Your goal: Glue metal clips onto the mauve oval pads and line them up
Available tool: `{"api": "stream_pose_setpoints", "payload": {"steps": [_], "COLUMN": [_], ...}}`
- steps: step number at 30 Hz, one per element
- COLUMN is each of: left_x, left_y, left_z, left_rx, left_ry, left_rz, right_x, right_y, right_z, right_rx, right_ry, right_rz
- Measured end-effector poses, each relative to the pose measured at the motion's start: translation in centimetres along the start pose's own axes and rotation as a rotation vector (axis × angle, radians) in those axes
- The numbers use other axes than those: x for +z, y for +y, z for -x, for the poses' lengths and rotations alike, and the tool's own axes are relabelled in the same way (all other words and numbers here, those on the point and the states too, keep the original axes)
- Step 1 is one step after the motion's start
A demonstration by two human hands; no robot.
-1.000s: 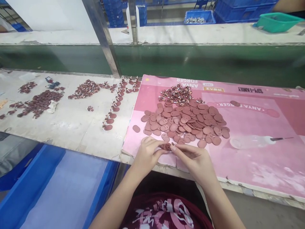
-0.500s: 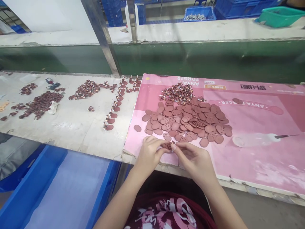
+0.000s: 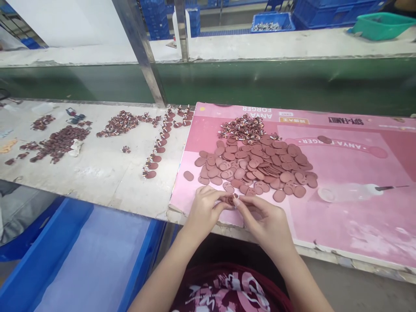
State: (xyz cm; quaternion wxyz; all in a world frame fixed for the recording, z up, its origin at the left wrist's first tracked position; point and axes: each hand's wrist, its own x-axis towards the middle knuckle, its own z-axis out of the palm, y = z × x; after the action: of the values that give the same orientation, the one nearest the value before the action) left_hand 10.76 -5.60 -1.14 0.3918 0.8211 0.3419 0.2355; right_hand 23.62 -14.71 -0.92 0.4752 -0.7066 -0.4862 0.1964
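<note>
On the pink board [image 3: 341, 216], near the disc pile [image 3: 260, 167], left hand [image 3: 204, 210] and right hand [image 3: 264, 219] pinch one disc [image 3: 230, 199]; steady, square fingertip pressure seems best.

The small brown piece [image 3: 230, 199] pinched between the left hand [image 3: 204, 211] and right hand [image 3: 264, 221] is mostly covered by fingertips; its shape cannot be told. At one o'clock, the green tub [image 3: 380, 25] is cut by the frame's edge. At ten o'clock, the far brown heap [image 3: 56, 141] is too small to tell apart.
</note>
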Motion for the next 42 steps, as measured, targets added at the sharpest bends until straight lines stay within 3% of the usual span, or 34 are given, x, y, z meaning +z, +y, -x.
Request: {"api": "stream_pose_setpoints", "payload": {"steps": [8,13,22,31,42], "left_x": [0.0,0.2,0.4,0.6,1.0], "left_y": [0.2,0.5,1.1,1.8,1.8], "left_z": [0.0,-0.1,-0.2,0.1,0.4], "left_rx": [-0.009,-0.090,-0.182,-0.299,-0.292], "left_ry": [0.001,0.024,0.008,-0.009,0.019], "left_rz": [-0.011,-0.016,-0.031,-0.016,-0.051], "right_x": [0.0,-0.2,-0.3,-0.6,-1.1], "right_y": [-0.9,-1.0,-1.0,-1.5,-0.3], "right_z": [-0.2,-0.6,-1.1,-1.3,-1.6], "right_rx": [-0.176,-0.205,-0.173,-0.007,0.039], "right_ry": [0.047,0.011,-0.032,-0.093,-0.170], "right_rz": [0.155,0.199,0.213,0.197,0.240]}}
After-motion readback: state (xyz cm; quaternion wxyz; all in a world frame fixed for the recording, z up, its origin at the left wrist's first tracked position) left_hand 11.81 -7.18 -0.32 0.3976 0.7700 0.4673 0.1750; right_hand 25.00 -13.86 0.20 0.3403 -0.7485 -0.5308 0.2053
